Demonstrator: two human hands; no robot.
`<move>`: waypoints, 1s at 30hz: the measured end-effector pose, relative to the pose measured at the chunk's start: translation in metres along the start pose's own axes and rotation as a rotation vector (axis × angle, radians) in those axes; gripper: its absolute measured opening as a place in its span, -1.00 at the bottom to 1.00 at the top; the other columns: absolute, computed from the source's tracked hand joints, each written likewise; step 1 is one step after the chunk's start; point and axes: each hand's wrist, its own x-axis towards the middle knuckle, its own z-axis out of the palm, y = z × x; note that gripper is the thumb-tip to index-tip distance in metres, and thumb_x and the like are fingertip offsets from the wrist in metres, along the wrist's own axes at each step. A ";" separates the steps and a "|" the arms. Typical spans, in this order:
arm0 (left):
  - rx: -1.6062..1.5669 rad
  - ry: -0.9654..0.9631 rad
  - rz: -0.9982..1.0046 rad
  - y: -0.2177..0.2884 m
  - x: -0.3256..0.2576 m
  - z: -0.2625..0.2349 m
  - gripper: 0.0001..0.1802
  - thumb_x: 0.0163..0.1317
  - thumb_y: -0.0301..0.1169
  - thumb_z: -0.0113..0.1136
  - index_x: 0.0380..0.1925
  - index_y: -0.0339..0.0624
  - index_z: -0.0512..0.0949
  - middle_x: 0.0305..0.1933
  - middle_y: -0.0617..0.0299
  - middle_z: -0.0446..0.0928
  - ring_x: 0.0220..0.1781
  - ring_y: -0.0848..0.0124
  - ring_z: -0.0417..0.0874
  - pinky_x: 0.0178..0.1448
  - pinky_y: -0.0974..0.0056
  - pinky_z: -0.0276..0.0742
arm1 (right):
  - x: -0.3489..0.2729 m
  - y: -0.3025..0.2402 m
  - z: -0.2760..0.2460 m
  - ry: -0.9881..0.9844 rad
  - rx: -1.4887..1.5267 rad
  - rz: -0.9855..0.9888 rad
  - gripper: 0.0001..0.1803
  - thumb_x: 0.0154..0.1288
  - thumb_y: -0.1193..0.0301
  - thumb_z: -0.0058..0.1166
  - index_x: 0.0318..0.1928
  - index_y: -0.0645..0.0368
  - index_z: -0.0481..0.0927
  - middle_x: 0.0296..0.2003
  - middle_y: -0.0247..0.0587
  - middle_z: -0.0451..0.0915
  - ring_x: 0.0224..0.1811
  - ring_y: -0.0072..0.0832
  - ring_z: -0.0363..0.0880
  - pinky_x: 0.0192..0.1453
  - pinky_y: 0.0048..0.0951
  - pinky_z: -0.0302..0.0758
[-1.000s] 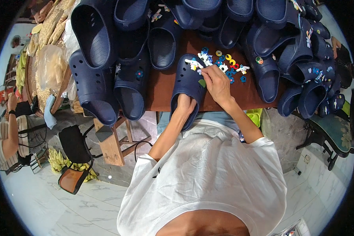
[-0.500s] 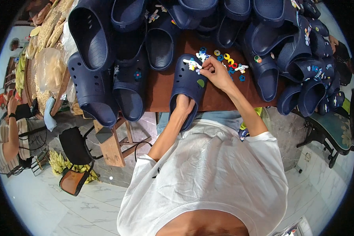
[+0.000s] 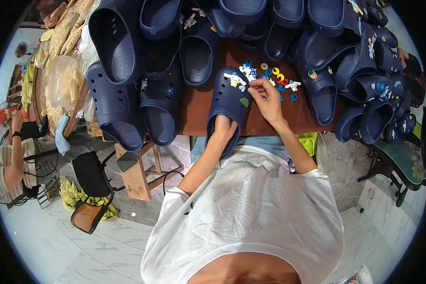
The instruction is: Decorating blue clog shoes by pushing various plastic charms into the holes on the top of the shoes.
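Navy clog (image 3: 229, 102) between left hand (image 3: 226, 128) and right hand (image 3: 266, 97)

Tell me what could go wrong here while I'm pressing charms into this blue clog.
The clog overhangs the table edge, steadied only by your left hand; a hard push from your right hand might tip it off. The loose charms beside your fingers could get knocked under the surrounding clogs.

Many dark blue foam clogs (image 3: 116, 42) lay piled w/ no order on brown table (image 3: 199, 106); bunch of yellow bananas (image 3: 75, 194) on floor, green metal chair (image 3: 402, 163) nearby.
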 end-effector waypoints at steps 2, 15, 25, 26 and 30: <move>-0.040 -0.090 0.004 -0.001 0.004 -0.005 -0.56 0.53 -0.19 -0.08 0.25 -0.21 0.41 0.28 0.14 0.50 0.25 0.28 0.57 0.33 0.16 0.52 | -0.002 -0.012 -0.001 -0.016 -0.084 -0.095 -0.82 0.28 0.54 0.25 -0.11 0.23 0.63 -0.24 -0.31 0.60 -0.21 -0.58 0.59 -0.14 -0.59 0.51; 0.009 -0.085 -0.013 0.004 -0.001 0.001 -0.57 0.53 -0.19 -0.09 0.24 -0.21 0.41 0.27 0.15 0.51 0.27 0.29 0.54 0.37 0.19 0.48 | -0.006 -0.018 0.008 0.026 -0.314 -0.291 -0.80 0.25 0.45 0.26 -0.11 0.18 0.69 -0.19 -0.16 0.58 -0.14 -0.27 0.61 -0.07 -0.36 0.52; 0.010 0.000 0.021 0.009 -0.008 0.007 -0.58 0.52 -0.27 -0.10 0.25 -0.27 0.41 0.29 0.08 0.49 0.27 0.23 0.55 0.38 0.10 0.49 | -0.048 0.019 -0.062 0.367 -0.748 -0.241 -0.55 0.31 0.59 -0.02 0.22 0.32 0.37 0.15 0.15 0.41 0.20 0.07 0.37 0.31 -0.05 0.32; 0.011 0.001 0.022 0.009 -0.009 0.006 -0.58 0.52 -0.27 -0.10 0.25 -0.27 0.41 0.29 0.08 0.49 0.27 0.23 0.55 0.38 0.10 0.49 | -0.052 0.023 -0.069 0.352 -0.785 -0.215 -0.50 0.33 0.58 -0.04 0.27 0.34 0.31 0.21 0.20 0.37 0.26 0.11 0.33 0.36 -0.01 0.28; 0.013 0.007 0.030 0.010 -0.011 0.001 -0.58 0.52 -0.29 -0.11 0.25 -0.28 0.41 0.29 0.07 0.49 0.28 0.22 0.55 0.39 0.10 0.48 | -0.058 0.041 -0.077 0.260 -0.862 -0.129 -0.50 0.37 0.57 -0.08 0.30 0.40 0.29 0.27 0.24 0.34 0.36 0.14 0.26 0.43 -0.03 0.24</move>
